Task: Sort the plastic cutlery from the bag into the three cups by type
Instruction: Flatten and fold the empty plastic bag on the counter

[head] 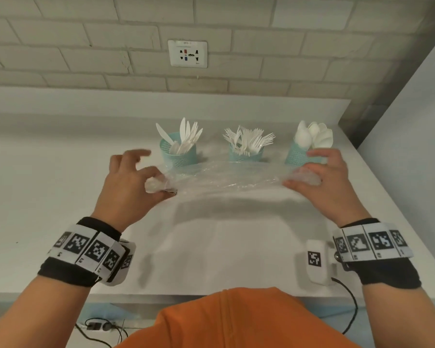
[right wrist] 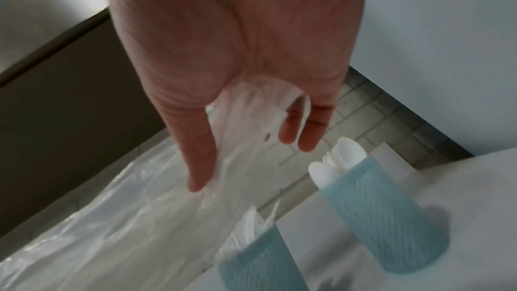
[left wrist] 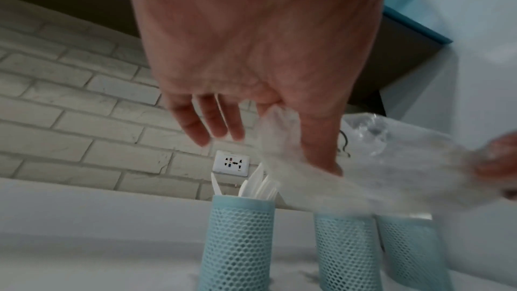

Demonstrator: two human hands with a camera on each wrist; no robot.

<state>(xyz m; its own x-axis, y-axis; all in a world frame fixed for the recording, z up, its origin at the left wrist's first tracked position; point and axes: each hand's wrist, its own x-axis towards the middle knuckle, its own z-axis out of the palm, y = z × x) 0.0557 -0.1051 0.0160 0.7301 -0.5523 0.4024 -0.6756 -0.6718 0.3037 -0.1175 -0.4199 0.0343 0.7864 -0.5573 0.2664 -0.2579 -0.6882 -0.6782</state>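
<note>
Three teal mesh cups stand in a row at the back of the white table (head: 60,192). The left cup (head: 178,153) holds knives, the middle cup (head: 245,153) forks, the right cup (head: 296,154) spoons. A clear plastic bag (head: 226,178) is stretched flat between my hands, just in front of the cups and above the table. My left hand (head: 153,180) pinches its bunched left end, other fingers spread. My right hand (head: 308,172) grips the right end. No cutlery shows inside the bag. The left wrist view shows the bag (left wrist: 377,176) over the knife cup (left wrist: 238,240). The right wrist view shows the spoon cup (right wrist: 386,214).
A brick wall with a white socket (head: 187,54) rises behind the cups. The table's right edge runs close beside the spoon cup, with a grey panel (head: 412,121) beyond it. A black cable (head: 352,310) hangs over the near table edge.
</note>
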